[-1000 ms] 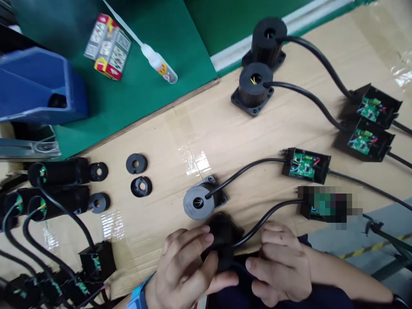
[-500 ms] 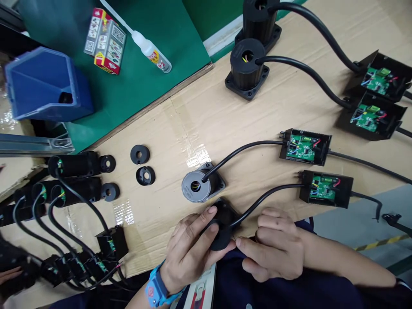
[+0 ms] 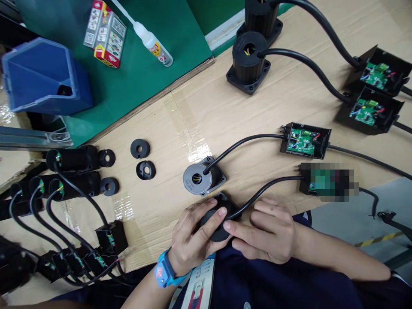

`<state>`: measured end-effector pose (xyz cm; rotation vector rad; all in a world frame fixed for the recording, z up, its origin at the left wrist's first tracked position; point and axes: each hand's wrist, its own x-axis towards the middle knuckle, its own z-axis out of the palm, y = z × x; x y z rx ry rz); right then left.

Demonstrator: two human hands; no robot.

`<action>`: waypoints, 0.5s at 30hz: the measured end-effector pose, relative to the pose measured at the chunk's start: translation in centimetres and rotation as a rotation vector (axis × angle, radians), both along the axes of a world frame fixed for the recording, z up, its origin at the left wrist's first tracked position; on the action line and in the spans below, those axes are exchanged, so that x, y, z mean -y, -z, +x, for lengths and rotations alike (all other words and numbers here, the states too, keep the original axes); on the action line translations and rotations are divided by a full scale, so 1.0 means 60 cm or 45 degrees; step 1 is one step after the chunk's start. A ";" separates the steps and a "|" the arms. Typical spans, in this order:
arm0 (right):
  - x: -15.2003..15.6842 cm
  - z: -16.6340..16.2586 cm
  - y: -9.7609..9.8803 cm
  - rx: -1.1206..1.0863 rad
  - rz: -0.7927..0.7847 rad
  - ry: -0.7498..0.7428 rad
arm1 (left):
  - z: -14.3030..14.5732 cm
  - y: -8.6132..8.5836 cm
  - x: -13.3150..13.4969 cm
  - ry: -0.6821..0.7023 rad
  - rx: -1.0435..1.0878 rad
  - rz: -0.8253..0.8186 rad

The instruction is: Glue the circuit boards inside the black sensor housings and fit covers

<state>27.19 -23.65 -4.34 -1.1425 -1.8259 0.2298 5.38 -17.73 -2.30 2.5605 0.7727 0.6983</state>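
Observation:
Close to my body, a black round cable housing (image 3: 222, 231) with a square flange sits in my left hand (image 3: 196, 236). The thumb and fingers of that hand wrap its side, and one finger lies across its top. My right hand (image 3: 267, 231) is curled, with its fingertips pinched against the housing's edge beside the cable. Whatever is between those fingertips is hidden. A black cable (image 3: 265, 186) runs from the housing to a black box (image 3: 304, 184), partly pixelated. Just beyond stands a similar housing with a grey top (image 3: 193, 178), its wires visible in the centre hole.
An open box with a green circuit board (image 3: 301, 141) lies right of centre. Two tall housings (image 3: 249, 60) stand at the back. Black rings (image 3: 140, 148) and several tubes (image 3: 74, 159) lie left. A glue bottle (image 3: 154, 45) and blue bin (image 3: 41, 81) are at the back left.
My right hand has moved slightly left and up, bringing its fingertips onto the housing's edge by the cable. My left fingers have shifted over the top. The whole view has shifted slightly.

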 end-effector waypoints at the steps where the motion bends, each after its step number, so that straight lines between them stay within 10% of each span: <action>1: 0.000 0.001 -0.001 -0.002 0.000 0.010 | 0.001 0.000 0.000 -0.003 -0.017 -0.004; 15: 0.003 -0.002 0.001 0.070 0.121 0.047 | 0.007 0.002 0.004 -0.096 -0.043 0.022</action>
